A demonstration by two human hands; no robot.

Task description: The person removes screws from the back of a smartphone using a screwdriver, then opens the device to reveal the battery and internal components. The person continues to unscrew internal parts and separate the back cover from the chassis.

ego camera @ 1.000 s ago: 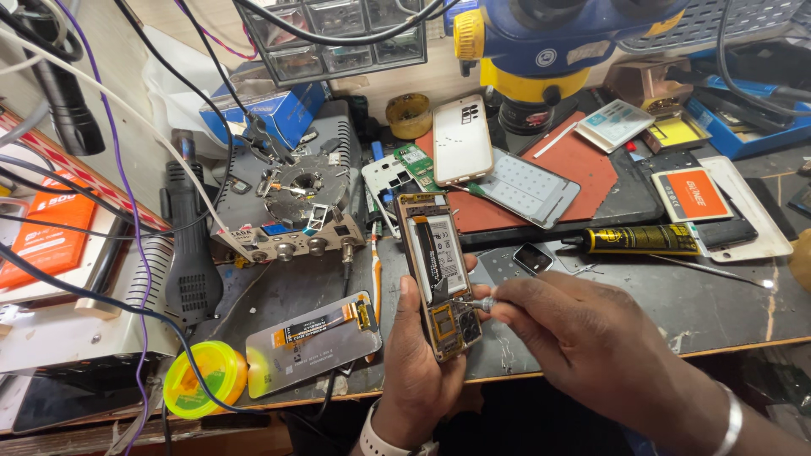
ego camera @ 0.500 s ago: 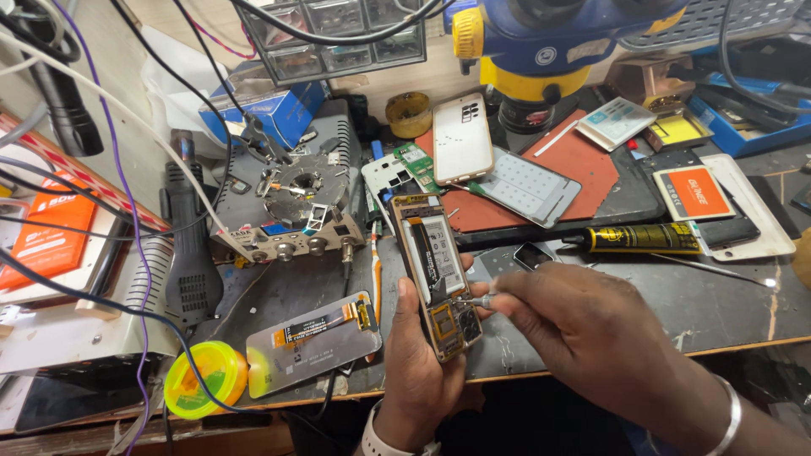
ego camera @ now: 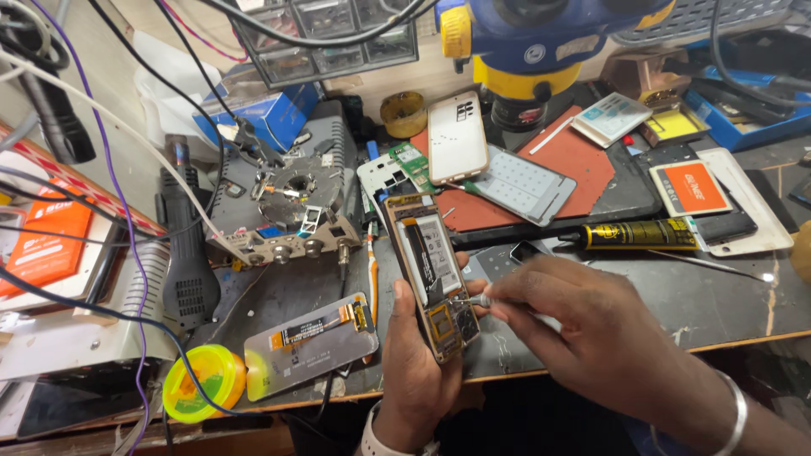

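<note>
One opened phone (ego camera: 431, 274) with its back removed stands in the left hand (ego camera: 418, 371), whose fingers are curled closed around its lower edges, thumb on the left side. The right hand (ego camera: 591, 338) pinches one small screwdriver (ego camera: 470, 299) tightly; its tip touches the phone's lower board. At 12 o'clock from the hands lie two more phones (ego camera: 457, 137), and at 9 o'clock one detached screen (ego camera: 311, 346).

A blue box (ego camera: 269, 114) sat at the back, an orange packet (ego camera: 46, 245) far left, and a detached screen (ego camera: 311, 344) lay near the front edge.
</note>
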